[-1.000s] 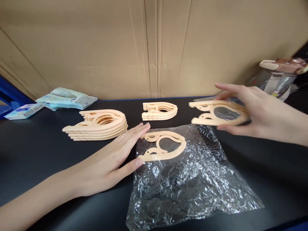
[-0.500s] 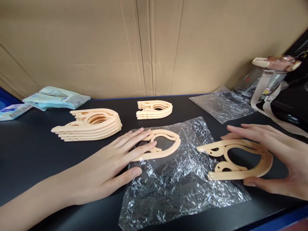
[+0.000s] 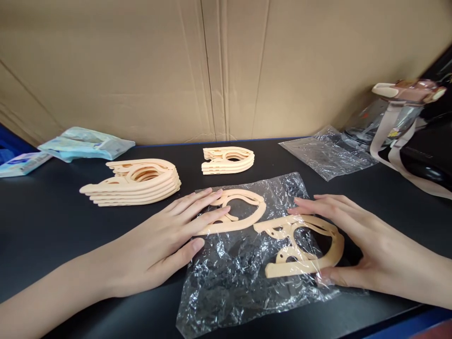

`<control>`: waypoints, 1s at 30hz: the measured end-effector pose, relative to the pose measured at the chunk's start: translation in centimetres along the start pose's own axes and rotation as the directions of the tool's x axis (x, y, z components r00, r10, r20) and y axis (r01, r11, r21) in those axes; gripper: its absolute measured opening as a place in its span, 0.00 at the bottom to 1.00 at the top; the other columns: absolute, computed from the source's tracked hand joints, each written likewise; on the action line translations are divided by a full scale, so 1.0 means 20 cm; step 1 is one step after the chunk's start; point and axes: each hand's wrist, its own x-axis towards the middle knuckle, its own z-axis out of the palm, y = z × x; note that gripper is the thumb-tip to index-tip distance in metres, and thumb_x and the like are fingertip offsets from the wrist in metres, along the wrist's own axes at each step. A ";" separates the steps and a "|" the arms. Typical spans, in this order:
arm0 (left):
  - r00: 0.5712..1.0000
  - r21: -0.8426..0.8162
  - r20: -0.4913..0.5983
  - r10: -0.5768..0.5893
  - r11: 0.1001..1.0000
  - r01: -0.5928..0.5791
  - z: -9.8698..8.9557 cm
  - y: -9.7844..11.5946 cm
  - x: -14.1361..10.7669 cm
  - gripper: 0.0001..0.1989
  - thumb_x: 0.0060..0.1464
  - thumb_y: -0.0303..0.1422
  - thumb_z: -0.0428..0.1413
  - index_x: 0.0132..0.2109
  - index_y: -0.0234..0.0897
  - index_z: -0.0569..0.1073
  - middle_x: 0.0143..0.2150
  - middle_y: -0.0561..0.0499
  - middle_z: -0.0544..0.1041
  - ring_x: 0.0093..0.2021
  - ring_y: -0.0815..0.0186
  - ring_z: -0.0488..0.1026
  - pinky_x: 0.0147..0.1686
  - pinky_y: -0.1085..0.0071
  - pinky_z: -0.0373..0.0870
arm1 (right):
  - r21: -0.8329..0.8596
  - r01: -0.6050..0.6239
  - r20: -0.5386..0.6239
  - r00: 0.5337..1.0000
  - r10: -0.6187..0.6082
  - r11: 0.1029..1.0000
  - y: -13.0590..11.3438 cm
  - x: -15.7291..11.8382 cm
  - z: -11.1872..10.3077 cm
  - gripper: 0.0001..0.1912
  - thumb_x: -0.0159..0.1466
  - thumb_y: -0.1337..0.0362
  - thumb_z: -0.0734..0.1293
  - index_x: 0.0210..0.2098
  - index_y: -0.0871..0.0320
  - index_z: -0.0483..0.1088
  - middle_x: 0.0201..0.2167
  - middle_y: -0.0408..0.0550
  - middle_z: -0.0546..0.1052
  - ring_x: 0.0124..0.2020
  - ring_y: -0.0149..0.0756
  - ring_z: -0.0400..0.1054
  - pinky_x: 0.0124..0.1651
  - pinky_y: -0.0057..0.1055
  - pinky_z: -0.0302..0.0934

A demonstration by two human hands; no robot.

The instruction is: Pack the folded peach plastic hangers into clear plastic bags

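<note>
My left hand (image 3: 173, 235) lies flat with fingers stretched out, resting on a beige folded clothes hanger (image 3: 252, 223) and on a clear plastic bag (image 3: 243, 282). I cannot tell whether this hanger is inside the bag or on top of it. Between the thumb and fingers of my right hand (image 3: 356, 240) is a second beige folded hanger (image 3: 303, 269), its curved end toward my palm. Its two straight ends point left, over the bag and close to the first hanger.
A stack of several folded hangers (image 3: 141, 188) stands at the left, and a smaller stack (image 3: 228, 162) farther back. Behind my right hand lie another clear bag (image 3: 328, 153) and a strapped bottle (image 3: 399, 110). Light-blue packets (image 3: 86, 143) lie at the back left, before a cardboard wall (image 3: 141, 70).
My right hand has moved left with its hanger, bringing it farther over the bag and nearer the other hanger. My left hand has stayed nearly in place.
</note>
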 end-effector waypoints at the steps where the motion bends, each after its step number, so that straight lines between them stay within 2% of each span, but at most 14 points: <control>1: 1.000 -0.002 0.001 0.001 1.000 -0.001 0.00 0.00 0.00 0.24 0.70 0.40 0.41 0.70 0.59 0.53 0.73 0.62 0.52 0.72 0.56 0.50 0.70 0.55 0.48 | 0.013 -0.008 0.017 1.000 0.008 1.000 0.01 -0.01 -0.01 0.48 0.56 0.46 0.72 0.69 0.36 0.46 0.57 0.45 0.74 0.55 0.55 0.69 0.49 0.52 0.73; 5: 1.000 -0.025 0.022 0.017 1.000 -0.016 0.00 -0.02 0.00 0.24 0.70 0.38 0.39 0.70 0.58 0.54 0.74 0.63 0.50 0.73 0.57 0.48 0.71 0.55 0.48 | -0.009 -0.076 0.096 0.993 0.076 0.997 0.08 -0.07 -0.09 0.42 0.57 0.46 0.72 0.67 0.33 0.52 0.58 0.43 0.73 0.57 0.53 0.69 0.51 0.50 0.73; 9: 1.000 -0.054 0.007 0.019 0.998 -0.019 0.00 -0.03 0.01 0.24 0.70 0.37 0.38 0.69 0.58 0.57 0.74 0.63 0.51 0.72 0.56 0.49 0.70 0.54 0.49 | 0.015 -0.172 0.100 0.980 0.170 0.985 0.14 -0.10 -0.12 0.35 0.60 0.47 0.69 0.64 0.31 0.55 0.56 0.40 0.74 0.55 0.50 0.71 0.55 0.47 0.71; 14: 1.000 -0.046 0.025 0.016 0.999 -0.015 0.00 -0.03 0.01 0.24 0.70 0.37 0.38 0.70 0.58 0.55 0.74 0.63 0.50 0.73 0.56 0.49 0.70 0.55 0.49 | 0.094 -0.135 0.102 0.987 0.125 0.986 0.06 -0.05 -0.08 0.35 0.60 0.49 0.70 0.63 0.30 0.55 0.51 0.39 0.77 0.53 0.46 0.73 0.51 0.44 0.73; 20: 0.998 -0.052 0.051 0.026 0.998 -0.024 0.00 -0.04 0.01 0.25 0.70 0.37 0.38 0.70 0.57 0.54 0.75 0.64 0.47 0.73 0.56 0.47 0.70 0.54 0.48 | 0.185 -0.117 0.058 0.992 0.108 0.976 -0.05 0.00 0.00 0.34 0.61 0.52 0.71 0.64 0.40 0.58 0.50 0.45 0.77 0.51 0.45 0.73 0.48 0.42 0.72; 23: 0.999 -0.061 0.044 0.025 0.998 -0.022 0.00 -0.04 0.01 0.24 0.70 0.37 0.38 0.70 0.58 0.55 0.74 0.64 0.48 0.73 0.56 0.47 0.70 0.54 0.48 | 0.195 -0.108 0.016 0.994 0.107 0.975 -0.06 -0.01 0.02 0.31 0.61 0.54 0.71 0.62 0.42 0.60 0.50 0.46 0.77 0.51 0.45 0.73 0.48 0.43 0.71; 27: 0.999 -0.072 0.046 0.018 0.997 -0.015 -0.01 -0.04 0.01 0.24 0.70 0.38 0.38 0.70 0.59 0.55 0.74 0.64 0.48 0.73 0.57 0.47 0.71 0.55 0.47 | 0.240 -0.122 0.099 0.990 0.101 0.963 -0.05 -0.02 0.02 0.32 0.61 0.54 0.71 0.62 0.40 0.60 0.52 0.45 0.77 0.53 0.45 0.72 0.53 0.44 0.70; 30: 0.998 -0.067 0.057 0.015 0.998 -0.012 -0.01 -0.04 0.01 0.24 0.70 0.38 0.38 0.70 0.58 0.54 0.74 0.65 0.48 0.73 0.57 0.47 0.71 0.56 0.46 | 0.240 -0.157 0.112 0.985 0.133 0.958 -0.04 -0.04 0.01 0.23 0.61 0.54 0.71 0.56 0.40 0.67 0.55 0.43 0.76 0.56 0.45 0.71 0.55 0.43 0.69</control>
